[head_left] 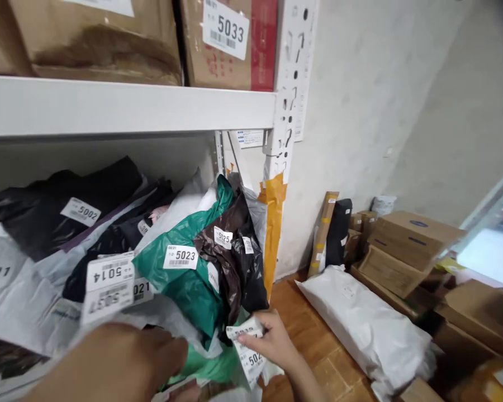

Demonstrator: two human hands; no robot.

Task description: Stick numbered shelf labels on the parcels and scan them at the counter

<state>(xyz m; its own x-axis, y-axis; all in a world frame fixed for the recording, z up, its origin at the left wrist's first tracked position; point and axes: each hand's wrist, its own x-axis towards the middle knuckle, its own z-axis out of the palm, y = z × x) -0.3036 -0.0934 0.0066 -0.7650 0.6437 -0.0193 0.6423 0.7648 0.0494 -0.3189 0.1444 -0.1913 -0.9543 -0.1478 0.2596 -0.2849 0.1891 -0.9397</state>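
My right hand (272, 338) is closed at the lower middle, pinching white number labels (251, 360) between thumb and fingers. It is just in front of a light green plastic bag (212, 364). Blurred by motion, my left hand (126, 357) is at the lower left with its fingers curled; whether they grip anything cannot be made out. Right above it are upside-down labels (109, 287) reading 5014 and 5037. Beyond both hands a green mailing bag (171, 240) labelled 5023 leans against a dark brown bag (222, 223) labelled 5025.
A white shelf beam (129, 106) crosses above the bags, carrying cardboard boxes (226, 56). The rack's white post (283, 134) has orange tape (274, 223) low down. On the floor at right lie a large white parcel (364, 324) and several cartons (411, 234).
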